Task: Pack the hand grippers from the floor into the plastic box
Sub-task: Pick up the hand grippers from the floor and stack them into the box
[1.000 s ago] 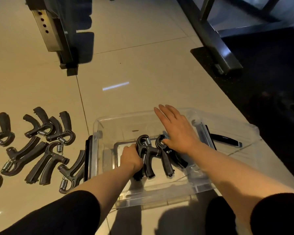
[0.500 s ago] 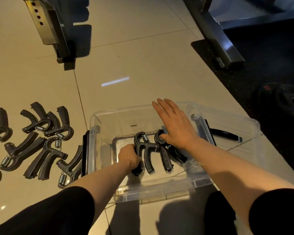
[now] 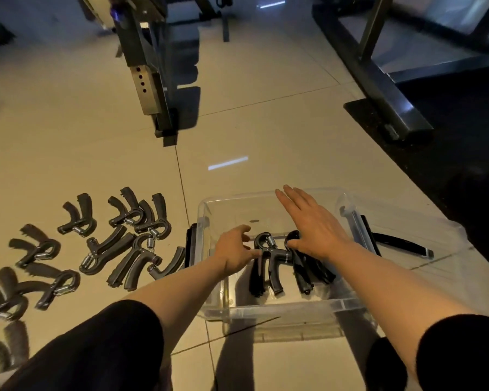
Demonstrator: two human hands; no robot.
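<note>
left hand: my left hand [image 3: 233, 253] is inside the clear rectangular plastic box [image 3: 268, 313], fingers loosely spread and gripping nothing; its fingertips [image 3: 256, 253] touch the near black hand gripper with the steel spring [image 3: 270, 259] at its crossbar.
right hand: my right hand [image 3: 312, 225] lies flat and open, fingers straight and pointing away from me, palm down on the second black hand gripper [image 3: 304, 266] in the box; it covers that gripper's top, so i cannot tell more of its shape there.
hands together: the two are near each other but not touching, with the first gripper's curved head between them.
grippers in box: both lie on the box floor side by side, handles pointing toward me, the two touching or nearly so; i cannot tell which.
box: it stands on the glossy beige tiled floor [image 3: 266, 131], with a black side latch [image 3: 191, 244] on its left wall and another on the right; my forearms cross its near rim.
grippers on floor: a loose group of dark grey hand grippers [image 3: 119, 238] lies on the tiles left of the box, the nearest one just beside the left latch, the far-left ones blurred.
beyond: a dark metal frame post [image 3: 153, 80] stands on the tiles ahead, and a black metal base rail [image 3: 384, 91] sits on dark matting to the right.
sleeves: black sleeves [image 3: 96, 348] cover both upper arms.
</note>
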